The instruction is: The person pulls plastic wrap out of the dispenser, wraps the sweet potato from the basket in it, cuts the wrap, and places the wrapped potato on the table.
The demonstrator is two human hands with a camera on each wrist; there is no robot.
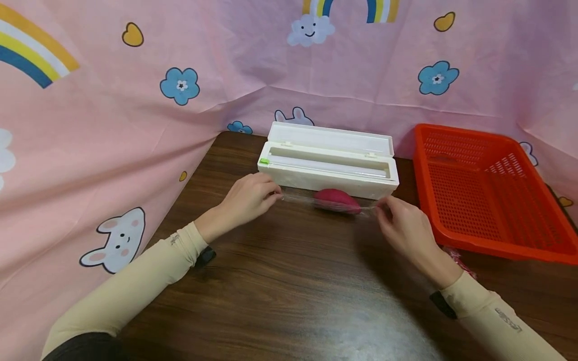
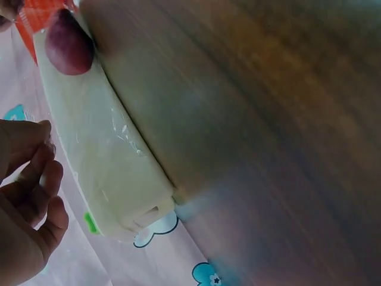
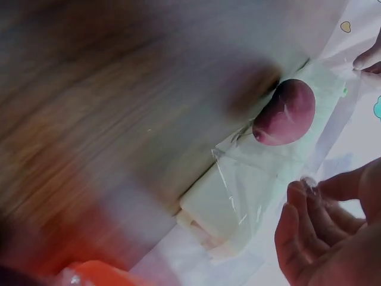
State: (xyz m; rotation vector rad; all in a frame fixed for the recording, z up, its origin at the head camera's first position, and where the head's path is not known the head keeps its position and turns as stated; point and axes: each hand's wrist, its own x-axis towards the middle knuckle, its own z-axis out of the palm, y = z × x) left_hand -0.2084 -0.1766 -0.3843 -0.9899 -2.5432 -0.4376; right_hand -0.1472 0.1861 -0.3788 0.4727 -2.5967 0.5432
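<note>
A sheet of clear cling film [image 1: 298,198] stretches between my two hands. My left hand [image 1: 255,194] pinches its left end between thumb and fingertips; my right hand [image 1: 403,223] pinches the other end. A purple-red sweet potato [image 1: 333,196] lies between the hands, its lower part overlapped by the film in the head view. Right behind it stands a white cling film dispenser box [image 1: 311,179] with its lid raised and a roll [image 1: 329,166] inside. In the right wrist view, film creases gleam beside the sweet potato [image 3: 287,113] and over the box [image 3: 217,205].
A red plastic basket [image 1: 496,247] stands at the right, close to my right forearm. Some reddish clear-wrapped thing [image 1: 460,260] pokes out under its front edge. Pink printed cloth [image 1: 253,55] hangs behind and left of the dark wooden table [image 1: 289,291].
</note>
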